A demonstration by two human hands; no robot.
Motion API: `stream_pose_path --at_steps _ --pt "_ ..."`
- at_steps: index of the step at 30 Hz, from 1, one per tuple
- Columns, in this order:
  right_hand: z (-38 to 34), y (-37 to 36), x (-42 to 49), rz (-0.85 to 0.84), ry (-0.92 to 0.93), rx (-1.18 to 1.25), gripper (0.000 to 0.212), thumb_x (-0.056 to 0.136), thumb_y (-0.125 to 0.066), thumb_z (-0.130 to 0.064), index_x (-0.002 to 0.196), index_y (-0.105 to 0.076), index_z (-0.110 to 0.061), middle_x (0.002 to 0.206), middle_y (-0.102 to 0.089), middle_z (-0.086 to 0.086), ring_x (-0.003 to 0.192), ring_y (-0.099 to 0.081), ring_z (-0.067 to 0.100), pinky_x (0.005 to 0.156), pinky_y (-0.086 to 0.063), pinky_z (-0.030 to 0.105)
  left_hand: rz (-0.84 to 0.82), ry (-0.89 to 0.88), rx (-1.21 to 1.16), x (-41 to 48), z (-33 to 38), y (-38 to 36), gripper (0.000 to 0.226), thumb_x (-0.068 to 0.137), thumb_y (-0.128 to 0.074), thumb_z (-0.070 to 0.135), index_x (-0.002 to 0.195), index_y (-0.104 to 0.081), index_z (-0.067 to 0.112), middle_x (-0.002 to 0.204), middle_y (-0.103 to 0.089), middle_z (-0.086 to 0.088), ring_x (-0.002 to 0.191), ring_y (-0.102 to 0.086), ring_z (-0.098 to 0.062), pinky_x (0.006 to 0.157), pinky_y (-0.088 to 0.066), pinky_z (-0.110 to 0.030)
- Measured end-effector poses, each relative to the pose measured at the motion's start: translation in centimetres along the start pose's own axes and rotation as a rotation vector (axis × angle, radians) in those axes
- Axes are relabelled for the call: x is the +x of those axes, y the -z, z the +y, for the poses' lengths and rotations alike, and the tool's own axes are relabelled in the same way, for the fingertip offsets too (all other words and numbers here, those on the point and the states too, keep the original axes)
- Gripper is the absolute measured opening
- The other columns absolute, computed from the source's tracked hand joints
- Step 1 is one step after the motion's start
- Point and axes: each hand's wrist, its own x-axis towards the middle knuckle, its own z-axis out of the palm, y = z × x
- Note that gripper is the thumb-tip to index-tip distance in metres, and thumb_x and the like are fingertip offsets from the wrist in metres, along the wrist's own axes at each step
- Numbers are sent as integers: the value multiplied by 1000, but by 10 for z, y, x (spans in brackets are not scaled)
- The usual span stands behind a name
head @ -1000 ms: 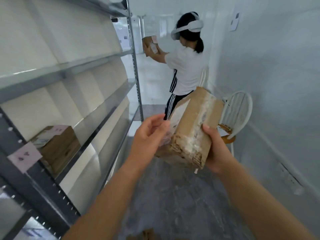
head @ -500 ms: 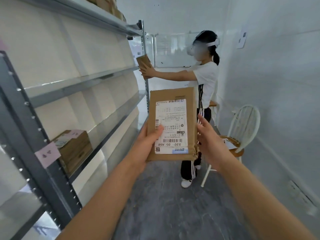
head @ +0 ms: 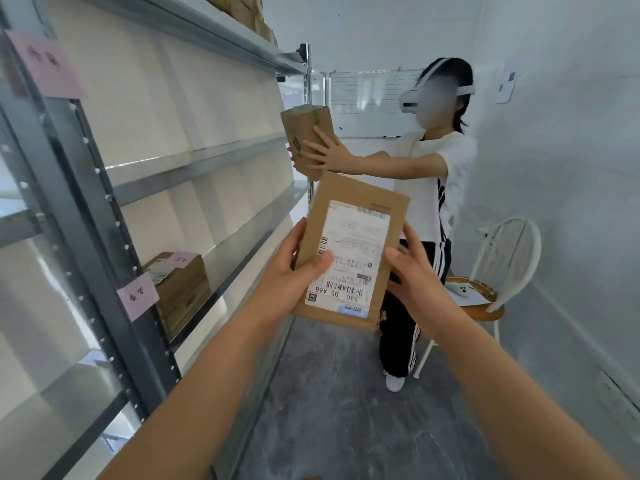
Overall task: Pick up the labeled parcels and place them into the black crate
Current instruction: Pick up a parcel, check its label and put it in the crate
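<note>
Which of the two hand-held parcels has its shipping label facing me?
The flat parcel gripped in your left hand: its white barcode label faces you. The other person's parcel shows no label.

On the parcel (head: 349, 216), the label (head: 353, 251) carries fine print too small to read. The left hand (head: 291, 275) covers the parcel's lower left edge, with its fingers hidden behind. Contact between the right hand (head: 415, 275) and the right edge is unclear. The top-shelf boxes (head: 249, 12) are cut off by the upper edge. Writing on the pink tag (head: 136, 296) is illegible.
</note>
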Motion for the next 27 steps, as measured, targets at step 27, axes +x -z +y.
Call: stream_pose_path --at_steps 27 --pt "8 -81 29 -377 -172 125 40 81 -55 -55 115 -65 -35 118 -68 -1 110 -64 19 87 -52 36 426 50 281 -60 1 76 102 66 -65 70 144 -2 53 159 -12 14 145 -19 -13 112 -23 -35"
